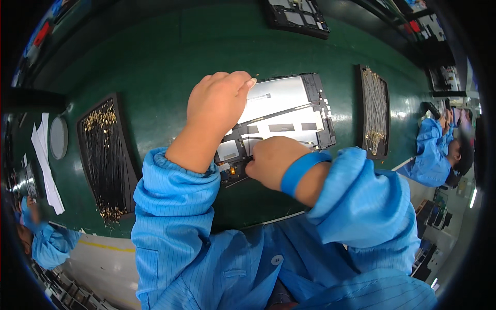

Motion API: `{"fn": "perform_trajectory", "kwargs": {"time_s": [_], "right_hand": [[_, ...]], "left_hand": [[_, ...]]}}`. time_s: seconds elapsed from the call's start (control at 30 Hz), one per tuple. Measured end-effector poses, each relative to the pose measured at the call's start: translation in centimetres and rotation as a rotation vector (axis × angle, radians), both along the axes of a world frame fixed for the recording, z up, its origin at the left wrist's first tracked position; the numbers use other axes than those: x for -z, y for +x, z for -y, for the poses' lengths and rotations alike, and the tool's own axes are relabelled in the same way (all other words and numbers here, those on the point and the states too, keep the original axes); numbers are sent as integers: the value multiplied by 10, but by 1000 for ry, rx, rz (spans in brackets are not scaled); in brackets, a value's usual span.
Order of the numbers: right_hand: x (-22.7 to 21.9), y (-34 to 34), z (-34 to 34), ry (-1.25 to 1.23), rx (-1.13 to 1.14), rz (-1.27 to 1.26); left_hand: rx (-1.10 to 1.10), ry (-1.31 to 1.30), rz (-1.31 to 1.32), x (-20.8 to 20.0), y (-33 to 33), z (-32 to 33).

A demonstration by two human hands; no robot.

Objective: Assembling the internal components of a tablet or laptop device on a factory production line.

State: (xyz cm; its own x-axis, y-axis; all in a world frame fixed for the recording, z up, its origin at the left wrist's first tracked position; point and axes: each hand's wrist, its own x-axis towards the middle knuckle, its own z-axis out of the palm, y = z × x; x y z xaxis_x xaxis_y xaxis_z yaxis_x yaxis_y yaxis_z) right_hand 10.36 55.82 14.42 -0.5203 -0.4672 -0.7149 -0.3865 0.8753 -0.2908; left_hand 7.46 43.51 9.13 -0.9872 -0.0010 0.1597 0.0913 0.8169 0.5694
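Observation:
An opened tablet point(281, 93) lies in front of me on the green table, tilted slightly, with silver battery panels and black edge parts showing. My left hand point(217, 101) is closed over its left end, thumb at the far edge. The left fingertips are mostly hidden behind the hand. My right hand point(276, 160), with a blue band at the wrist, rests low over the tablet's near left part. Its fingers are bent together close to a small orange component point(233, 171); whatever they pinch is hidden. A thin dark cable point(281, 113) runs across the silver panels.
Left of me, a black tray point(122, 155) holds many black cables with gold ends. A second tray point(386, 111) with grey cables is on the right. Another device frame point(297, 20) lies at the far side. White strips point(46, 165) lie far left. Co-workers sit at both sides.

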Motion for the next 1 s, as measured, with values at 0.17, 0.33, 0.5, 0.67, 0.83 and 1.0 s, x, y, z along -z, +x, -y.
{"fn": "perform_trajectory", "kwargs": {"time_s": [0.17, 0.33, 0.5, 0.67, 0.83, 1.0], "right_hand": [[-12, 6, 18, 127, 18, 4], [-13, 5, 22, 234, 0, -6], [-14, 5, 25, 241, 65, -10], [-12, 14, 18, 110, 121, -126], [2, 15, -5, -48, 107, -301], [2, 1, -26, -297, 346, -37]], "left_hand": [[-64, 221, -66, -2, 9, 11], [-144, 350, -35, -3, 22, 23], [-158, 360, -61, 1, 25, 23], [-156, 297, -33, 0, 21, 22], [-163, 273, 44, 1, 20, 23], [-171, 222, 81, -3, 19, 19]]}}
